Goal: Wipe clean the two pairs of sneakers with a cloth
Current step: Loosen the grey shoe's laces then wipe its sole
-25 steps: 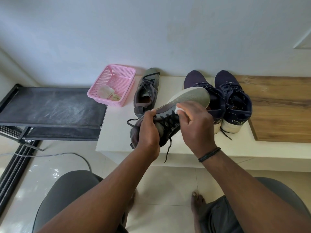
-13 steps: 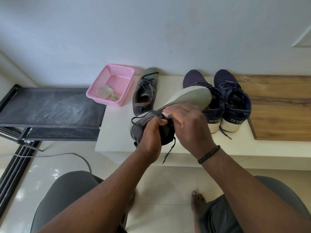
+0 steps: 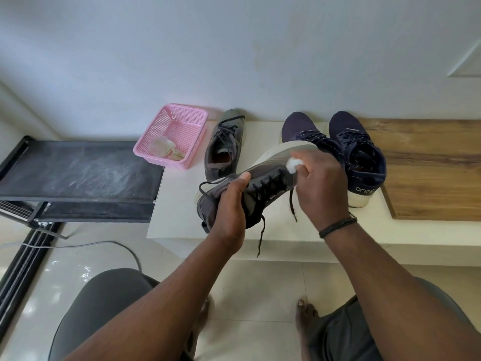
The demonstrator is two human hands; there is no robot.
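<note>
White ledge (image 3: 177,204) – seemingly stone – wood panel (image 3: 429,173), tiled floor (image 3: 255,290).

I see a low white bench (image 3: 179,204) against a plain pale wall (image 3: 234,48). Left of the bench stands a dusty black metal rack (image 3: 78,173); right of it, a wooden panel (image 3: 429,173); below it, glossy cream floor tiles (image 3: 260,290).

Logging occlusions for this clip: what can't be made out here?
- Cloth, head view: mostly hidden inside the right hand; only a white tip shows.
- Held grey sneaker: heel covered by the left hand; toe motion-blurred.
- Left navy sneaker: heel hidden behind the held sneaker.
- Basket contents: too small to identify.
</note>
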